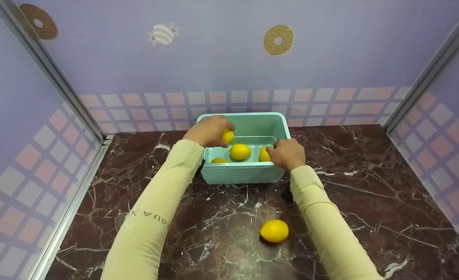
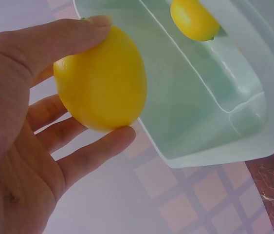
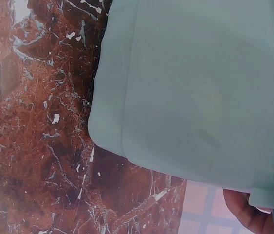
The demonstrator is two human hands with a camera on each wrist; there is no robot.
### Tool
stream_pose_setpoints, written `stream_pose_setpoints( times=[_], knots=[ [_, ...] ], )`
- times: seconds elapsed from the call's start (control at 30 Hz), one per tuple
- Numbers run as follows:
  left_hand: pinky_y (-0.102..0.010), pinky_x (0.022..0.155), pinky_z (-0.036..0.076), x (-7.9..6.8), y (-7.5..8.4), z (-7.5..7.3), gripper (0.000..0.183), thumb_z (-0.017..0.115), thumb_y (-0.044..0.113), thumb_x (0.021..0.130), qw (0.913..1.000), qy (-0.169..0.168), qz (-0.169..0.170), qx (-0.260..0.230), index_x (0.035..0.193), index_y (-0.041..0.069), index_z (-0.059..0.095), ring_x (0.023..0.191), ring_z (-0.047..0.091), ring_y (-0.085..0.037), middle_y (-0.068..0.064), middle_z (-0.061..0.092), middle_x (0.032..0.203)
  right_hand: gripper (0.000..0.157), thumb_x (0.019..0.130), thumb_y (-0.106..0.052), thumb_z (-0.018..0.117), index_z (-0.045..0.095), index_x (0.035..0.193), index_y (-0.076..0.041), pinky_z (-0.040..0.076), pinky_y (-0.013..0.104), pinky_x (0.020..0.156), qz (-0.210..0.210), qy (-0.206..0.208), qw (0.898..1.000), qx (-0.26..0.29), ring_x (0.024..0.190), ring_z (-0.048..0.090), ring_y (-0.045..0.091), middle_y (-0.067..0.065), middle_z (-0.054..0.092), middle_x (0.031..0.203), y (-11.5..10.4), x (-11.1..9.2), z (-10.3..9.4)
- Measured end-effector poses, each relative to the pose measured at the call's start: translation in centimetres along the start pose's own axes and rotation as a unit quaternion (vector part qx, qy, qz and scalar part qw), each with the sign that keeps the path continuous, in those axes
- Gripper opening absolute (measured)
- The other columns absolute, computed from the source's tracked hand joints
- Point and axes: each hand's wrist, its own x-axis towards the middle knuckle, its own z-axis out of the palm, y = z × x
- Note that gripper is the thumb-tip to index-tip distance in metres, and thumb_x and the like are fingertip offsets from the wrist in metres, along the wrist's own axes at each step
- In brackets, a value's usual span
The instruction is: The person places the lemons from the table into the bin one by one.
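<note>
A mint-green plastic bin (image 1: pixel 243 174) stands on the table near the back wall. My left hand (image 1: pixel 210 131) is over the bin's left side and holds a lemon (image 2: pixel 102 80) between thumb and fingers. Gripping the bin's rim at the front right is my right hand (image 1: pixel 288 153); in the right wrist view its fingers (image 3: pixel 246 209) curl at the rim's edge. Inside the bin lie a lemon (image 1: pixel 240 151) in the middle, another lemon (image 1: pixel 265 154) partly behind the right thumb, and a third lemon (image 1: pixel 219 160) mostly hidden by the front wall.
One more lemon (image 1: pixel 274 231) lies on the dark marbled table (image 1: pixel 221 217) in front of the bin, left of the right forearm. A patterned wall (image 1: pixel 221 70) rises close behind the bin, and side panels with metal edges (image 1: pixel 77 194) flank the table.
</note>
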Motion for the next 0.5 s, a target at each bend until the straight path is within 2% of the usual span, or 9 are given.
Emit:
stream_pose_setpoints(
  times=[0.23, 0.37, 0.5],
  knots=[
    [-0.037, 0.079, 0.048, 0.07, -0.16, 0.12, 0.038, 0.074, 0.021, 0.071, 1.0, -0.001, 0.0, -0.002, 0.107, 0.015, 0.065, 0.088, 0.056, -0.02, -0.003, 0.064, 0.102, 0.046, 0.085, -0.05, 0.041, 0.064, 0.07, -0.013, 0.048, 0.05, 0.067, -0.005, 0.002, 1.0, 0.0, 0.084, 0.06, 0.034, 0.013, 0.066, 0.086, 0.03, 0.05, 0.01],
    [-0.038, 0.09, 0.046, 0.01, -0.15, 0.04, 0.045, 0.072, 0.021, 0.073, 0.9998, -0.011, -0.013, -0.014, 0.116, 0.016, 0.062, 0.102, 0.056, -0.022, -0.003, 0.062, 0.115, 0.046, 0.086, -0.05, 0.041, 0.064, 0.072, -0.012, 0.048, 0.05, 0.068, -0.004, 0.0, 1.0, 0.003, 0.085, 0.06, 0.034, 0.013, 0.066, 0.086, 0.0, 0.02, -0.02],
    [-0.039, 0.1, 0.041, -0.07, -0.01, -0.14, 0.049, 0.071, 0.023, 0.075, 0.9992, -0.021, -0.024, -0.022, 0.122, 0.017, 0.058, 0.117, 0.051, -0.024, -0.003, 0.056, 0.126, 0.046, 0.085, -0.05, 0.041, 0.064, 0.071, -0.012, 0.048, 0.051, 0.069, -0.003, 0.001, 1.0, 0.002, 0.087, 0.06, 0.035, 0.013, 0.066, 0.088, -0.01, 0.04, 0.02]
  ],
)
